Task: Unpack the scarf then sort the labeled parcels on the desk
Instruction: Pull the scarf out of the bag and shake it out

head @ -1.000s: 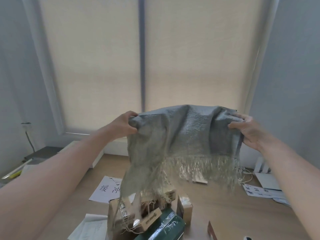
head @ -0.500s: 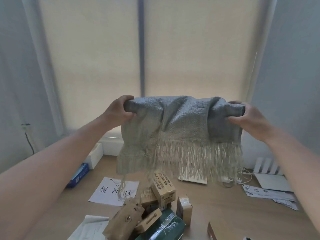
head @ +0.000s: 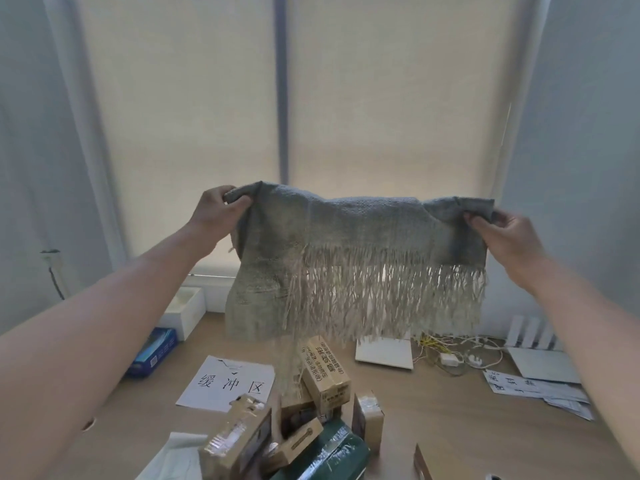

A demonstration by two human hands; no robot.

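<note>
Grey woven scarf (head: pixel 353 230) stretched sideways between left hand (head: pixel 216 211) and right hand (head: pixel 502 233); both pinch top corners; fringe hangs, possibly brushing parcels (head: pixel 325 372).

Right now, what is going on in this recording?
A person holds a grey woven scarf with pale fringe spread in the air. The left hand grips one top corner and the right hand grips the other. The fringe hangs above a heap of brown cardboard parcels and a dark green wrapped package on the light wooden desk. The parcels look unsorted. A white paper sheet with handwritten characters lies beside them.
</note>
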